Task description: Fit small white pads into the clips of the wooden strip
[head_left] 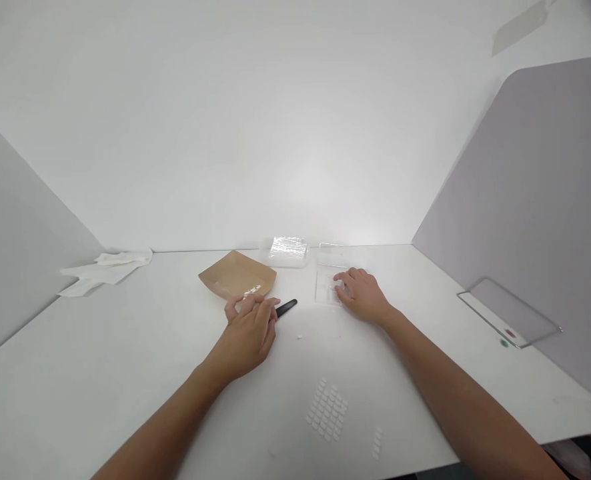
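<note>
My left hand (249, 331) rests on the white table with its fingers curled round a black tool (286, 307) whose dark tip sticks out to the right. It sits just in front of a brown paper tray (235, 274) holding a few small white pieces. My right hand (361, 294) lies on a small clear plastic tray (324, 291), fingers bent and pressing down on it. One tiny white piece (299, 337) lies loose between the hands. Nearer to me, several small white pieces (327, 409) lie set out in neat rows.
A stack of clear plastic trays (288, 251) and another clear tray (343, 256) stand at the back. Crumpled white tissues (106, 268) lie at the far left. A clear acrylic stand (508, 311) leans by the grey right partition. Grey partitions close both sides.
</note>
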A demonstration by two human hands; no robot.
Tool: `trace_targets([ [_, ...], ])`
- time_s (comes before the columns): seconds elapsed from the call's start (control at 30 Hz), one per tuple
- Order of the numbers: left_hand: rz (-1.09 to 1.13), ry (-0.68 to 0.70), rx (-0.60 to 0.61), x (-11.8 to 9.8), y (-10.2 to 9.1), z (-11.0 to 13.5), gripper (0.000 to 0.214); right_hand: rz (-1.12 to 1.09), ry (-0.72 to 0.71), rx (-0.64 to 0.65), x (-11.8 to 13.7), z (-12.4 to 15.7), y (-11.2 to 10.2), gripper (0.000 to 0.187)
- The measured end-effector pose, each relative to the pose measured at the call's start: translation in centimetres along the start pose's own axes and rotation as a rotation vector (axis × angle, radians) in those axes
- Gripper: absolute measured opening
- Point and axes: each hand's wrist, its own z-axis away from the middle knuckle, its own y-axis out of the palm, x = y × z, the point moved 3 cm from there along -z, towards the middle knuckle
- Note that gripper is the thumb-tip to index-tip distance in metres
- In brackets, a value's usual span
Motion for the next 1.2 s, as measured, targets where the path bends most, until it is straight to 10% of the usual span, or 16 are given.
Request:
trace_targets([
  [1.2,-0.001,-0.005,0.007,-0.21,-0.20,0.00,0.033,0.034,0.005,0.003,-0.42,-0.10,-0.06,0.030],
])
